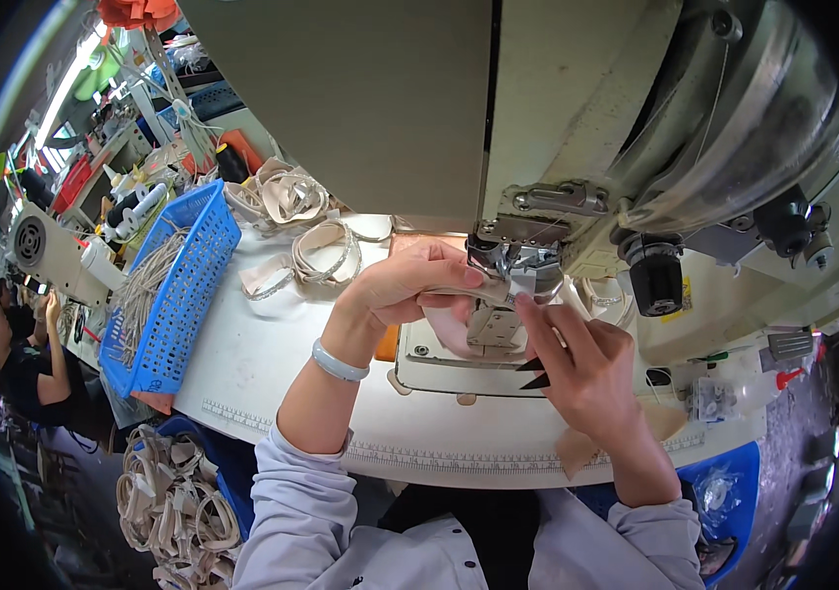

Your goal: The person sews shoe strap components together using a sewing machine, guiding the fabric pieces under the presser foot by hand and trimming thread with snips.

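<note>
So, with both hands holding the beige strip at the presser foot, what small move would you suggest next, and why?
Probably slide the beige strip a touch further under the presser foot. The left hand pinches it right at the foot, and the right hand, with small black snips tucked in it, steadies the strip with a fingertip, so it looks not quite seated.

Bright daylight, sharp centre, dark fisheye rim

Machine head [577, 108] looming just above both hands, presser foot [510, 270] wedged between their fingertips, bare tabletop [262, 344] open left of the left hand [405, 285], basket [178, 290] beyond it.
</note>
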{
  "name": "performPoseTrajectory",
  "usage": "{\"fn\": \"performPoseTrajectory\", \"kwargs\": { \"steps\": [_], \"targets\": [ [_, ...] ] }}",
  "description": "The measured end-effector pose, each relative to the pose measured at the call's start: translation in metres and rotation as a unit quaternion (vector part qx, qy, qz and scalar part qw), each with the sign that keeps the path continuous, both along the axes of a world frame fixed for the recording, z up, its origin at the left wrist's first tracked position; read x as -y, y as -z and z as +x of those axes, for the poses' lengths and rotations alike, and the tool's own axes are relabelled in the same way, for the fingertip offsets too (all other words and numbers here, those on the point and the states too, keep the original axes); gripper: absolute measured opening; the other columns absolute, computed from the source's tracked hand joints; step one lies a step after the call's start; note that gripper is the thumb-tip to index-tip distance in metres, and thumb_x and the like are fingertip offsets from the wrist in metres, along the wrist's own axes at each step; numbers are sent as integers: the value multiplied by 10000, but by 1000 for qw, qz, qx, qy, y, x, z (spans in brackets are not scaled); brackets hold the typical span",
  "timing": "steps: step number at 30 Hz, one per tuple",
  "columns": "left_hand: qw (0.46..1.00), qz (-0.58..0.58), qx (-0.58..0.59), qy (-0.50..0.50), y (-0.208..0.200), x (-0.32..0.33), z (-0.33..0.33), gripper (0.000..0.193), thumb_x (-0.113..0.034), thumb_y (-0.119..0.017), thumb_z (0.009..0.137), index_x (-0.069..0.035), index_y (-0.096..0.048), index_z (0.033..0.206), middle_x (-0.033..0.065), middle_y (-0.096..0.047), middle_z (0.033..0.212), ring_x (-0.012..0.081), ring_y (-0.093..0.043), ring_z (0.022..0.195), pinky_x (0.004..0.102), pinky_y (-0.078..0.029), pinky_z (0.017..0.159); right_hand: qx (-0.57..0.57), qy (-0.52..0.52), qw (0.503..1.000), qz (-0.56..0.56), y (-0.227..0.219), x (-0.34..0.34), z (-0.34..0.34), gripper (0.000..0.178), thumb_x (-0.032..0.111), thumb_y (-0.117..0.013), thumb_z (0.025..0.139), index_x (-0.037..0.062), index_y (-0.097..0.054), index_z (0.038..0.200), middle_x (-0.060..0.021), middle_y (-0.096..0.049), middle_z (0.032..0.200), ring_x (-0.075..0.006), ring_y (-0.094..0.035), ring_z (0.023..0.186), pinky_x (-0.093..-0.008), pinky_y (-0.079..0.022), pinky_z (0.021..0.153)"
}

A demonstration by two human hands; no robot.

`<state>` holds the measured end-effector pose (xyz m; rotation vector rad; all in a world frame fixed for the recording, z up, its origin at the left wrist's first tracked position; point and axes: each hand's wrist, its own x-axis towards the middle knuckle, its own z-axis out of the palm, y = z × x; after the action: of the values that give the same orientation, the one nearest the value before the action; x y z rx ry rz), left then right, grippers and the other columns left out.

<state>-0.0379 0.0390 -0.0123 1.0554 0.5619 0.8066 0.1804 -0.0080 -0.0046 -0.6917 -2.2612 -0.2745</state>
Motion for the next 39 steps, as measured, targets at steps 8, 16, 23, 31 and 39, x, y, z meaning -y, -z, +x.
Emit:
{"fn": "performPoseTrajectory", "kwargs": {
  "steps": [8,16,23,31,39],
  "targets": [
    [999,-13,-31,41,0,-7,-4,102,-60,-571,776,-19,-586,684,-34,-455,538,16,-303,415,165,-213,377,92,6,994,60,-5,2,4,514,-6,-581,556,13,-540,1068,-30,-471,727,-123,-475,468,-249,-378,384],
    [999,-13,3,53,2,-10,-5,126,-46,-572,773,-27,-574,648,-48,-416,511,13,-298,414,173,-184,381,120,10,991,55,-11,-2,6,526,-5,-561,556,15,-539,1080,-39,-469,739,-125,-467,454,-247,-374,379],
    [999,-23,13,31,3,-10,-3,114,-61,-578,779,-37,-571,668,-59,-393,508,14,-290,429,170,-196,397,130,14,990,49,-8,-17,13,364,-1,-575,641,7,-564,1005,-33,-484,729,-108,-460,444,-239,-368,376],
    [1000,15,-18,19,0,-6,-2,114,-77,-565,794,-58,-568,682,-74,-362,492,16,-286,438,170,-208,414,-397,-32,812,-427,12,-30,10,71,52,-585,736,1,-554,774,-29,-521,658,-60,-466,466,-231,-373,390],
    [998,-45,5,-38,1,5,3,108,-94,-561,794,-30,-587,711,-65,-393,503,17,-294,437,164,-218,410,-63,-75,992,-76,5,-21,4,303,-46,-580,625,-1,-582,925,-82,-601,948,-121,-556,513,-229,-434,431]
  ]
}}
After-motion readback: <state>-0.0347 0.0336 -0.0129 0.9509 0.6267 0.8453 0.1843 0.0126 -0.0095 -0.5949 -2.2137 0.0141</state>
